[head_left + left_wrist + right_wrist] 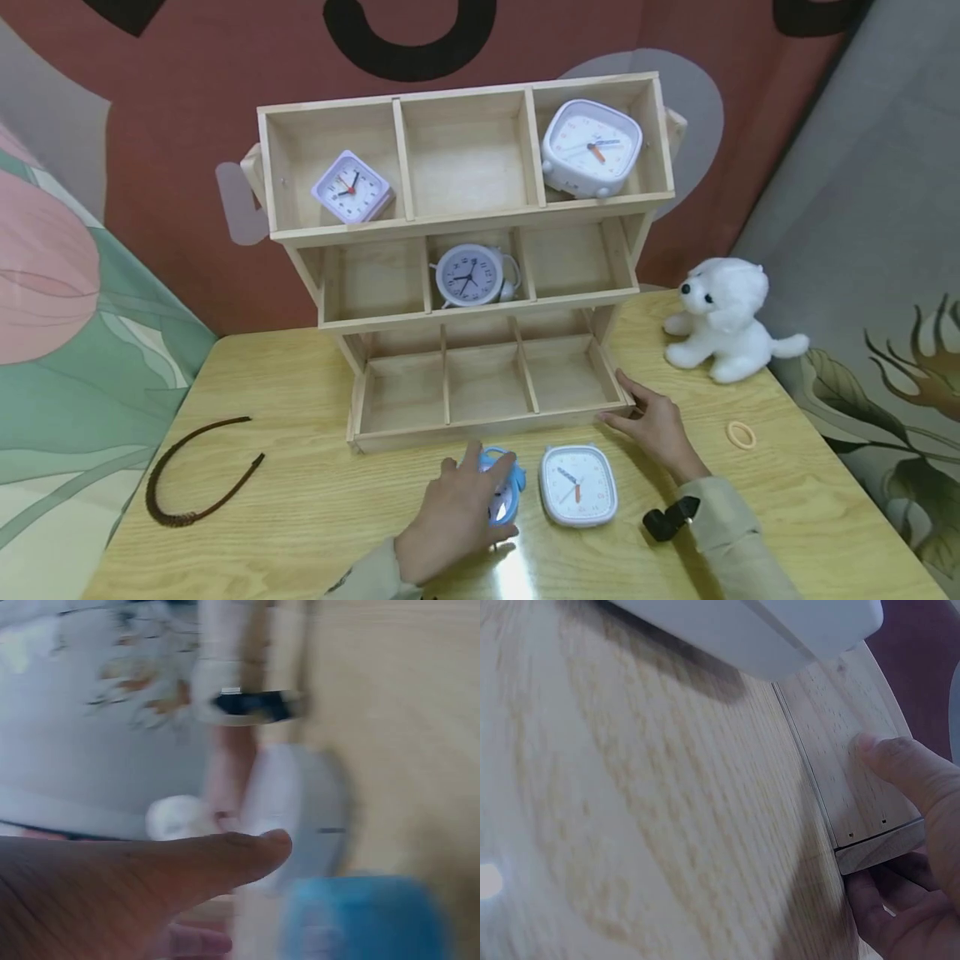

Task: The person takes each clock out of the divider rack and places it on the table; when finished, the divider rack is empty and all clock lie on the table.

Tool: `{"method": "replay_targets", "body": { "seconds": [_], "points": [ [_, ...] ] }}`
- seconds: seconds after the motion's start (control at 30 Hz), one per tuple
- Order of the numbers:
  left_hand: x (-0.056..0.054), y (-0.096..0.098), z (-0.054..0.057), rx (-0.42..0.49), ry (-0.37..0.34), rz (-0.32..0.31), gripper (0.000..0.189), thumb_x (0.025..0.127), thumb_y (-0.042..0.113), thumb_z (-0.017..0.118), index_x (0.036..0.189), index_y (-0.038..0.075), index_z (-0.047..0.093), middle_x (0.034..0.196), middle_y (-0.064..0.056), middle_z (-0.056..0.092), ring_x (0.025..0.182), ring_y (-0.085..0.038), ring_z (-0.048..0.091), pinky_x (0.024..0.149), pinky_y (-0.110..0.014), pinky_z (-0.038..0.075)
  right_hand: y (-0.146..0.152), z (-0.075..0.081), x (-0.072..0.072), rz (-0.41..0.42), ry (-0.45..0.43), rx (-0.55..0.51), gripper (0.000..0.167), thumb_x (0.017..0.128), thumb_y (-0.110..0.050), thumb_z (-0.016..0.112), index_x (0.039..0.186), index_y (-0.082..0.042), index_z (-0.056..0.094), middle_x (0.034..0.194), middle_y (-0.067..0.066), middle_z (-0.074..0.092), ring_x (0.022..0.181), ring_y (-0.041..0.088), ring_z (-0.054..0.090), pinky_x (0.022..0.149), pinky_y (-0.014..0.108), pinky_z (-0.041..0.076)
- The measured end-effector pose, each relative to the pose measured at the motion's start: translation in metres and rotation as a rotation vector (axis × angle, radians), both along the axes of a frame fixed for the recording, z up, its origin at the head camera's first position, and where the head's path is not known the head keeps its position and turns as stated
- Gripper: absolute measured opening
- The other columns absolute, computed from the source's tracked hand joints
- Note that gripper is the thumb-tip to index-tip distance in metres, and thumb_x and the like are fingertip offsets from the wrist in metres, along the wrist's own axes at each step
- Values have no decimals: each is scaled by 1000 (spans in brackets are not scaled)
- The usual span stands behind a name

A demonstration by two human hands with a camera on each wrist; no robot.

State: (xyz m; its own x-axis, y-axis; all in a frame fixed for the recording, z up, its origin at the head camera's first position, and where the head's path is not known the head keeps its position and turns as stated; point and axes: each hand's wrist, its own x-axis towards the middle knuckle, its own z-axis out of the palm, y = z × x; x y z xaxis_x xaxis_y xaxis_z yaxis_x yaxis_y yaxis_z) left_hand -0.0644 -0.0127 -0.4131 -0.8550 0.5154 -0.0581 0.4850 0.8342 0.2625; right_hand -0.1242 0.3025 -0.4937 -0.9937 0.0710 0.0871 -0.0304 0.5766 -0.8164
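Observation:
My left hand (453, 517) is over a small blue alarm clock (517, 479), its fingers spread and partly covering it. In the blurred left wrist view, the thumb (259, 851) stretches out straight, apart from the blue clock. Beside that clock, a white square clock (577, 487) lies face up on the table. My right hand (656, 425) grips the front right corner of a three-tier wooden shelf (487, 427). Up close, its thumb (889, 754) presses the front board while the other fingers bend round the side end.
On the top tier are a lilac square clock (351, 187) and a large white clock (592, 150). A round lilac alarm clock (468, 275) occupies the middle tier. Around the table (300, 383) lie a brown headband (172, 517), a white plush dog (723, 317) and a beige ring (741, 434).

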Motion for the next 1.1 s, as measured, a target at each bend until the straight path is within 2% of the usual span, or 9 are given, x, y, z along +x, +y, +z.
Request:
{"method": "replay_targets", "body": {
  "seconds": [0.13,0.27,0.37,0.47,0.53,0.67,0.8,0.97,1.1],
  "points": [
    [-9,-4,37,78,19,67,76,71,46,82,137,25,51,135,-19,48,104,-45,59,51,-43,55,0,-1,-1,4,4,-7,78,79,-18,80,145,-3,40,147,23,41,122,37,55,87,37,54],
    [-24,-7,78,156,180,106,73,73,42,81,137,21,52,138,-24,47,110,-46,56,60,-47,57,2,-1,-2,4,9,-11,78,80,-18,79,145,-3,39,147,23,41,121,38,55,88,38,54],
    [-38,-6,107,162,326,130,72,73,42,81,136,20,53,135,-24,49,107,-44,58,61,-47,58,2,-2,-1,7,9,-26,78,80,-17,79,145,-2,39,147,25,41,122,39,55,89,39,53],
    [-54,0,130,170,417,149,69,75,40,80,135,18,54,134,-24,49,101,-45,59,59,-50,57,2,-3,-1,14,12,-40,78,80,-15,79,145,-1,39,146,26,41,122,40,54,90,39,52],
    [-67,5,141,176,440,158,66,77,37,79,134,18,53,131,-26,50,97,-46,59,56,-50,57,2,-4,0,19,18,-44,78,79,-15,79,145,-1,39,146,26,41,122,39,54,90,39,52],
    [-97,20,149,167,446,166,53,83,30,72,129,11,54,118,-28,55,82,-44,62,54,-49,56,1,-4,0,20,20,-40,77,80,-16,79,144,-1,40,146,24,41,122,37,54,90,40,52],
    [-123,34,149,34,482,210,53,86,34,69,128,5,55,105,-28,60,73,-40,66,58,-47,57,-1,-6,0,21,16,-38,77,80,-17,79,144,-1,40,146,24,42,122,36,55,90,39,53],
    [-136,47,153,-138,401,315,65,85,50,66,134,9,53,106,-28,59,79,-42,64,62,-47,56,-2,-8,0,14,23,-39,77,79,-16,80,144,-2,41,145,25,43,120,35,56,88,37,54],
    [-140,52,154,-201,375,334,67,84,52,65,135,10,52,112,-34,57,88,-47,61,67,-48,56,0,-7,0,2,31,-29,77,78,-14,80,144,-1,41,144,26,44,119,36,56,88,37,54]
  ]
}}
